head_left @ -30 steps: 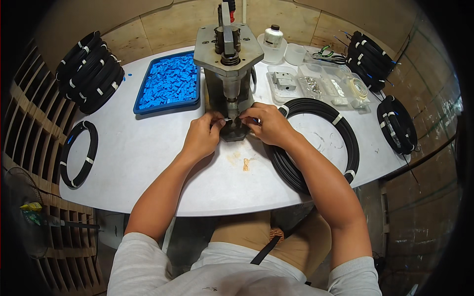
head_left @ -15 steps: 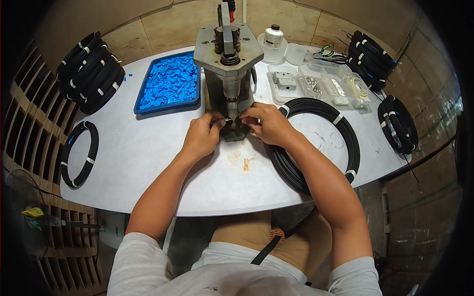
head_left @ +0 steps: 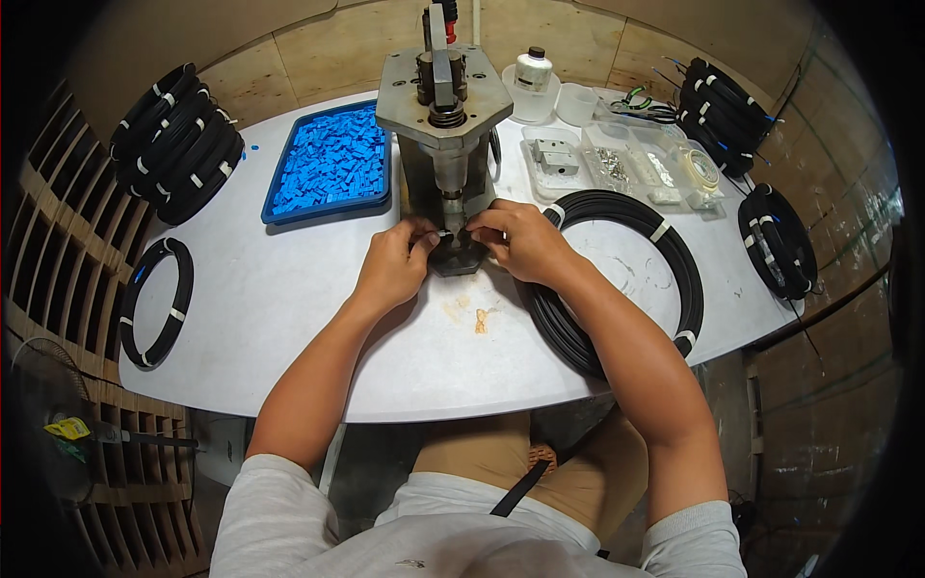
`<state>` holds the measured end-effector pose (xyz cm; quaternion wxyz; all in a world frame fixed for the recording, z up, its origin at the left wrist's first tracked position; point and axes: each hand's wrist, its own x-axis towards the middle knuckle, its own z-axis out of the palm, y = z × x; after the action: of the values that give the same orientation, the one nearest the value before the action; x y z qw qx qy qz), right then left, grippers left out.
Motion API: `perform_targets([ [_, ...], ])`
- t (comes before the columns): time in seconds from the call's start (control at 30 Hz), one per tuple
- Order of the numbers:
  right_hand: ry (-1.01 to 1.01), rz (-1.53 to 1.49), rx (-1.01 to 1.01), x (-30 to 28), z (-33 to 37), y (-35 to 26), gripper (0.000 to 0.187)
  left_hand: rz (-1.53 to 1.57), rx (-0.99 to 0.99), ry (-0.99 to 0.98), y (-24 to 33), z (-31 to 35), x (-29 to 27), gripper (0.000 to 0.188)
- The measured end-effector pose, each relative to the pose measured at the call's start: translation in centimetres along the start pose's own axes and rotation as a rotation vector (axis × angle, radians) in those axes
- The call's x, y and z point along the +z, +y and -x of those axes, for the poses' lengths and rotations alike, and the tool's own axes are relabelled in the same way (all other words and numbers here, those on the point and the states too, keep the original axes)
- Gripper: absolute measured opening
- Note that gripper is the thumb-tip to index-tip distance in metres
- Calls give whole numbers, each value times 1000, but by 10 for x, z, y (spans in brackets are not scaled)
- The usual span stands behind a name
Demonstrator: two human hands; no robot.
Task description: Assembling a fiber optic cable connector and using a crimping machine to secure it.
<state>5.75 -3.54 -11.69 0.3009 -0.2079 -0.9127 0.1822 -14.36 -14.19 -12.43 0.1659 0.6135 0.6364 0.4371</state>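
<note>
A grey metal bench press point(head_left: 409, 96) stands upright at the far middle of the table, its plunger point(head_left: 451, 175) pointing down over a dark base point(head_left: 458, 262). My left hand point(head_left: 393, 262) is closed in a pinch at the left of the base, with a tiny pale bit showing at its fingertips. From the other side my right hand point(head_left: 528, 246) pinches close under the plunger; its fingertips hide what they hold. A large coil of black cable point(head_left: 690, 279), bound with white tape, lies partly beneath my right forearm.
Left of the press sits a blue tray point(head_left: 270, 214) of small blue pieces. Black cable coils point(head_left: 178, 144) are stacked far left, a smaller coil point(head_left: 128, 308) nearer. Clear boxes of parts point(head_left: 617, 197), a white bottle point(head_left: 533, 70) and more coils point(head_left: 723, 116) stand right.
</note>
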Motion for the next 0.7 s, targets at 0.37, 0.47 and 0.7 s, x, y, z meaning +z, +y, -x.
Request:
perform_targets([
  [0.37, -12, 27, -10, -1, 1, -1, 22, 19, -19, -6, 0, -1, 1, 19],
  [0.47, -10, 27, -16, 0, 0, -1, 21, -14, -44, -43, -1, -1, -1, 20],
  [0.7, 0, -1, 19, -1, -2, -3, 17, -45, -50, -60, 3, -1, -2, 22],
])
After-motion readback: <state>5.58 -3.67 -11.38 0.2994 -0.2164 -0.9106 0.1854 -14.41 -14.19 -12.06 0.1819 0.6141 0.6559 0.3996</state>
